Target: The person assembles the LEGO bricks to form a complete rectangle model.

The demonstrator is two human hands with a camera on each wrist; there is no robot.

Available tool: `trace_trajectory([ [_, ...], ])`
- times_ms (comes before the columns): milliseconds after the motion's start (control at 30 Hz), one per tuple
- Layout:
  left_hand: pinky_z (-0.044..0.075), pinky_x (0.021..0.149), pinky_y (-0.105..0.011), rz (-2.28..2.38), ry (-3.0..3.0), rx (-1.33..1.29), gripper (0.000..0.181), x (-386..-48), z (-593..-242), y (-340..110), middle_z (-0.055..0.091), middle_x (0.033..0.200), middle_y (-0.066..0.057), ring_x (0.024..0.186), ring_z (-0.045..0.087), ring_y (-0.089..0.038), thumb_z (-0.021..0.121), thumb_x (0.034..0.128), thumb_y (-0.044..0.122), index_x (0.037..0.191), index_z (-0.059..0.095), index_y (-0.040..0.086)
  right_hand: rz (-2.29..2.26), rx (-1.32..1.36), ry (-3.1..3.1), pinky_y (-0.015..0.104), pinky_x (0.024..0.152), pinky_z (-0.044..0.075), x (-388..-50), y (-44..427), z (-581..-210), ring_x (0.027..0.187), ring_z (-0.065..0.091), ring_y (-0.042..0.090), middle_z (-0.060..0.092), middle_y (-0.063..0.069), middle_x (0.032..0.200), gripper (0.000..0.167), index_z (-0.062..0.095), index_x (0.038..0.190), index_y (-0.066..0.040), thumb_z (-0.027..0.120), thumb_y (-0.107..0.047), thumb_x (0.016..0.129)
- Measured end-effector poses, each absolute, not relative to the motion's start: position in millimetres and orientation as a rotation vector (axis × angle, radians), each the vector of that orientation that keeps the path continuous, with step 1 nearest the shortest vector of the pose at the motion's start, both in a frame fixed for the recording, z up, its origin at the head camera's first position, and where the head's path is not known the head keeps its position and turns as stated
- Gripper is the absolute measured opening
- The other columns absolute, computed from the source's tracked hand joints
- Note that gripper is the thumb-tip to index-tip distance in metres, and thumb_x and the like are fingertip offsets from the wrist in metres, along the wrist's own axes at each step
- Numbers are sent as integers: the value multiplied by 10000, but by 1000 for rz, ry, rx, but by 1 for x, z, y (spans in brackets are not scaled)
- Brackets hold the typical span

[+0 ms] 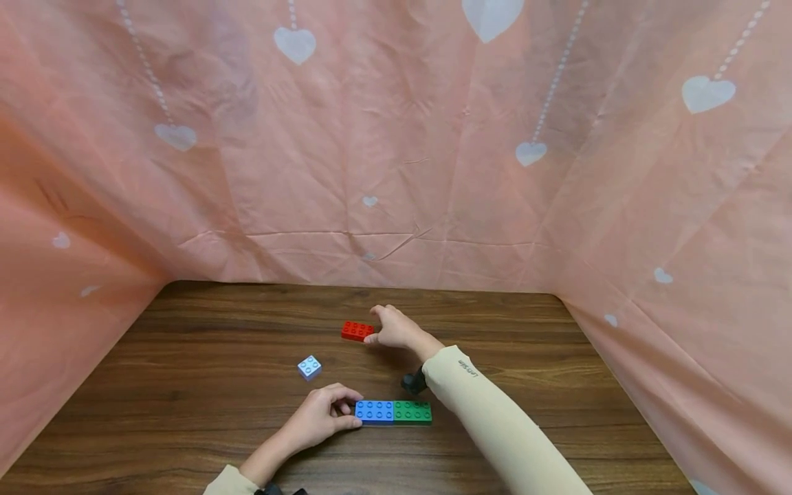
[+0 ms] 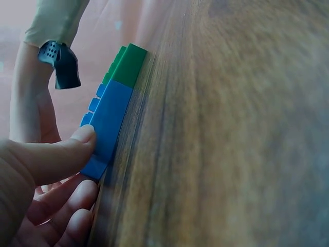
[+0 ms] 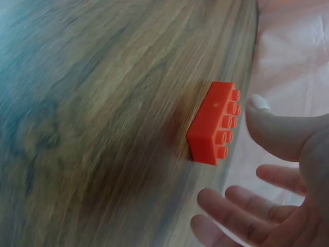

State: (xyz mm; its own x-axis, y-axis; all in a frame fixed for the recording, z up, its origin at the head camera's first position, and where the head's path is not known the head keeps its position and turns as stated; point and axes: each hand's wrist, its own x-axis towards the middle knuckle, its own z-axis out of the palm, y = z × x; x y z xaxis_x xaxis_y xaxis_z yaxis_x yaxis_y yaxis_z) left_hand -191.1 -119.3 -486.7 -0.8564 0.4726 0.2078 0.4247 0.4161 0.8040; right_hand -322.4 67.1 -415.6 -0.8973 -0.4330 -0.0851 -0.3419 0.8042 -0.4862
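My left hand (image 1: pixel 317 416) pinches the left end of a blue toy building brick (image 1: pixel 374 411) between thumb and fingers. Against that brick's right end sits a green brick (image 1: pixel 412 412), in line with it on the table. Farther back lies a red brick (image 1: pixel 355 331) with studs on top. At its right side my right hand (image 1: pixel 397 328) reaches in, thumb and fingers spread. The right wrist view shows a gap between the thumb and the red brick (image 3: pixel 211 123), with nothing gripped.
A small pale blue brick (image 1: pixel 309 367) lies left of centre on the brown wood-grain table (image 1: pixel 204 371). Pink curtains (image 1: pixel 396 172) with white hearts hang behind the table and along both sides. A dark wrist device (image 1: pixel 413 382) hangs under the right forearm.
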Motion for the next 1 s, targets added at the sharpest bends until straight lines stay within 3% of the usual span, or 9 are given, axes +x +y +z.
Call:
trace_trajectory([
  [367, 462, 584, -227, 1428, 2602, 810, 303, -191, -488, -119, 579, 860, 44, 722, 535, -42, 765, 771, 235, 1035, 677, 115, -565, -541, 2825, 383, 922, 414, -329, 55, -426, 1129, 487, 250, 536, 139, 1218, 668, 489, 1301, -22, 777, -287, 760],
  [567, 460, 587, -228, 1426, 2600, 810, 292, -191, -486, -118, 580, 863, 39, 726, 535, -54, 760, 779, 212, 1038, 678, 106, -434, -530, 2862, 369, 842, 447, -328, 46, -426, 1059, 509, 213, 560, 101, 1185, 667, 513, 1286, -39, 782, -320, 743],
  [767, 462, 594, -228, 1419, 2596, 824, 296, -191, -486, -119, 585, 873, 40, 734, 538, -57, 755, 785, 225, 1047, 676, 110, -341, -488, 2888, 350, 668, 443, -328, 38, -428, 851, 512, 178, 561, 46, 959, 438, 592, 1088, -79, 767, -308, 758],
  [1000, 458, 595, -229, 1412, 2600, 819, 290, -191, -486, -121, 582, 865, 33, 737, 538, -72, 756, 783, 236, 1035, 675, 117, -316, -440, 2885, 376, 668, 449, -326, 33, -429, 814, 523, 196, 545, 47, 925, 305, 610, 1024, -97, 732, -247, 789],
])
